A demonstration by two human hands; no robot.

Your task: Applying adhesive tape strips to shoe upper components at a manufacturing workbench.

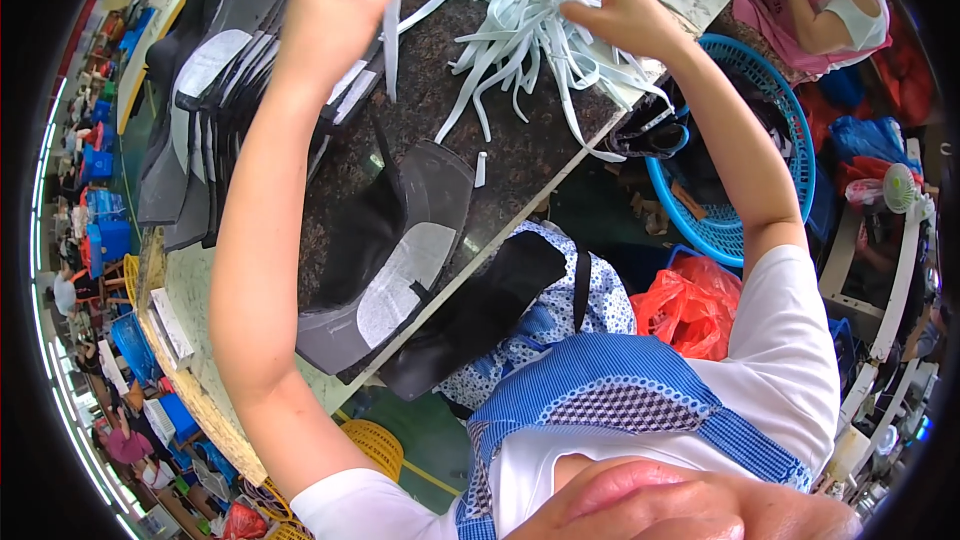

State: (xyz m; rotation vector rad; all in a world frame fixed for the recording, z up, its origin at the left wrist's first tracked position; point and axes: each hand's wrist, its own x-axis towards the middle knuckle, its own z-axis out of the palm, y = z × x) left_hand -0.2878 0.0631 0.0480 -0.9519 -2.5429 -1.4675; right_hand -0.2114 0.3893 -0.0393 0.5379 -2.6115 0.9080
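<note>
Pale strip [391, 55] hung lengthwise, free end toward the wearer — pinched in the left hand [340, 0]. The right hand [628, 12] curved, fingers parted, at the strip pile [520, 28].

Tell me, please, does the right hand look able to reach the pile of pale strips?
Probably yes: the right hand is right at the pile of pale strips, thumb and fingers apart, and nothing visible blocks the way.

No legible text, labels, numbers or signs, incl. on pale strips [515, 35] by right hand [618, 10].
</note>
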